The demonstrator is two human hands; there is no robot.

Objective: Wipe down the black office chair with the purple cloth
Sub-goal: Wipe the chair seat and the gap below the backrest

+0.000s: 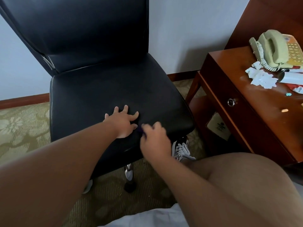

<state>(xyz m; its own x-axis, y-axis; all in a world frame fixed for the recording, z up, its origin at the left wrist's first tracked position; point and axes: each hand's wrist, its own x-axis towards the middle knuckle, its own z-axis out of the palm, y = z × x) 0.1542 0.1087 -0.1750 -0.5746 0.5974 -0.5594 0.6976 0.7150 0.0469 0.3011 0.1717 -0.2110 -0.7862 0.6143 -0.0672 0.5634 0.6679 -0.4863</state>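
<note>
Black office chair (114, 89), padded, covered in smooth leather-like material: stands directly ahead of the person, seat facing them, backrest upright at the far side.

Left hand (122, 123): fingers spread and straight, palm down flat on the front part of the seat, left of the seat's centre line. It holds nothing and appears to steady the chair.

Right hand (155, 141): at the front edge of the seat, just beside the left hand on its right. The fingers are curled; the hand is motion-blurred, so the exact grip cannot be told.

Purple cloth (142, 132): only a small dark purple sliver shows, at the right hand's fingertips and between the two hands, close to the left thumb. It is bunched, so no long axis can be read. It lies on or just above the seat front.

Governing relation: the cloth sits at the near edge of the seat, so nearly all the seat surface and the whole backrest lie ahead of it. Judgement: the right hand is the working hand; its stroke should run forward or sideways, clear of the left hand.
</note>
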